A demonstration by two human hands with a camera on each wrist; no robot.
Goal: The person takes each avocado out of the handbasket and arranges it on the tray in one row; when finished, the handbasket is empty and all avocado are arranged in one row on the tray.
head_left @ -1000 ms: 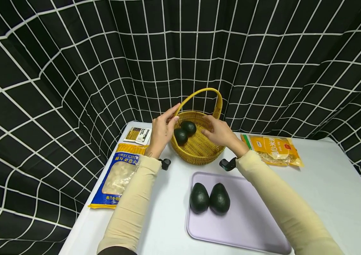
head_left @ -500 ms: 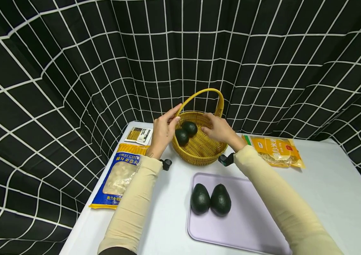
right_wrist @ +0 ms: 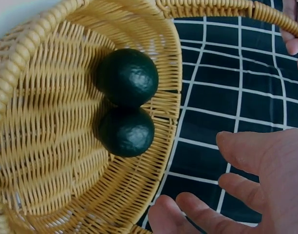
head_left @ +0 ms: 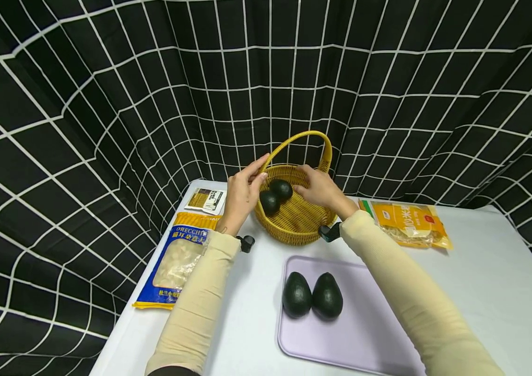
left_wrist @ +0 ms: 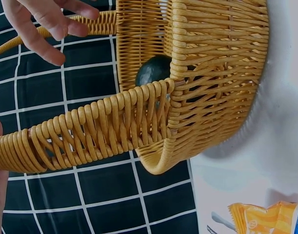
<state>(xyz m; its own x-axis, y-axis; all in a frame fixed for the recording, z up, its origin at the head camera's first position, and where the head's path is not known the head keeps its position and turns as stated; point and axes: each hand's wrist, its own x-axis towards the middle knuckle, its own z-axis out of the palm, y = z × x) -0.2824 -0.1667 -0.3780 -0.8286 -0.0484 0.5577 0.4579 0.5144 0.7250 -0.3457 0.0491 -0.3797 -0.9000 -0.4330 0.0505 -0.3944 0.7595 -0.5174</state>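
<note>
- Basket (head_left: 300, 215): probably light, stiff weave; we'd hold its handle (left_wrist: 98, 127).
- Left hand (head_left: 242, 196) seemingly pinches the left side, fingertips partly hidden; right hand (head_left: 318, 188) spread, holding nothing.

i get an even, fairly bright head view, with the white table (head_left: 251, 313) pale under soft light and the grid on the black curtain (head_left: 233, 68) bending toward the edges. both wrist views reach me dimmer and softer. small highlights sit on the avocados (right_wrist: 128, 78), glare on the pasta bag (head_left: 176, 266), a faint shadow beside the basket (left_wrist: 217, 73).
</note>
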